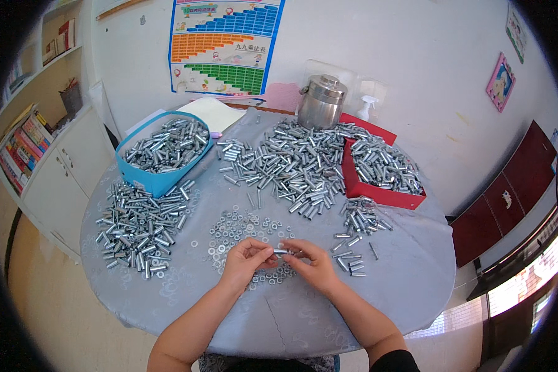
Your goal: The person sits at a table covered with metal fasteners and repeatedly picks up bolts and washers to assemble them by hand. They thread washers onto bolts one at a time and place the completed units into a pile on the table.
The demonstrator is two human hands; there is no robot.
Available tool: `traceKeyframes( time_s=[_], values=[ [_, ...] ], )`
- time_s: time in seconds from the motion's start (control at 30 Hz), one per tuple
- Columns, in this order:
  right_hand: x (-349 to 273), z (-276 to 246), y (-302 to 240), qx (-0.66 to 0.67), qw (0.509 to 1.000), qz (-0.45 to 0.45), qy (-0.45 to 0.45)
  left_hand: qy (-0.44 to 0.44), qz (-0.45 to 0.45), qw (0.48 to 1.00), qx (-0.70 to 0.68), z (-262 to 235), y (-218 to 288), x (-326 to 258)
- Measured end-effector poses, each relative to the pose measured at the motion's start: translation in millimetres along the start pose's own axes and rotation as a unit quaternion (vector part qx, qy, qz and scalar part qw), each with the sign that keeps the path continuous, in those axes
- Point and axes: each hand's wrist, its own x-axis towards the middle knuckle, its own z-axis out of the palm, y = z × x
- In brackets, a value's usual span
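Note:
Between my two hands, above the middle of the near tabletop, is a small shiny expansion bolt with a metal sleeve. My left hand pinches one end of it between thumb and fingers. The thumb and fingers of my right hand close on the other end, partly hiding it. Beneath and around both hands lie scattered nuts and washers. A few loose metal sleeves rest to the right of my right hand.
A blue bin of metal parts stands at the far left, with a heap of sleeved bolts before it. Another heap fills the back middle, beside a red box. Behind stand a steel canister and a spray bottle.

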Motion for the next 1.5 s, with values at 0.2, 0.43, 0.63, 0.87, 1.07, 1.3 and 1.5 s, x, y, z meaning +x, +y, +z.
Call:
traceKeyframes(
  time_s=[0.2,0.43,0.63,0.87,1.07,1.3,1.5],
  values=[
    [8.6,-13.6,10.9,0.043,0.991,0.085,0.093,0.005,0.018,1.0,0.019,4.7,8.4,-2.4],
    [37.0,-106.4,69.2,-0.068,0.936,0.036,0.344,0.023,0.017,1.0,0.008,-2.6,9.4,0.7],
    [65.8,-149.9,85.6,-0.132,0.941,0.086,0.299,0.028,0.001,1.0,0.014,-2.3,10.2,0.9],
    [61.5,-155.3,74.9,-0.12,0.949,0.016,0.29,0.032,-0.001,0.999,0.014,-9.9,8.4,3.8],
    [13.5,-142.3,43.8,-0.274,0.948,0.093,0.132,0.035,-0.005,0.999,0.015,-5.9,10.2,0.6],
    [-2.5,-126.4,24.9,-0.454,0.888,-0.038,-0.061,0.032,-0.009,0.999,0.018,-5.0,11.1,0.2],
    [1.8,-123.0,30.7,-0.502,0.858,-0.076,-0.076,0.028,-0.007,0.999,0.03,-5.8,10.0,1.1]
  ],
)
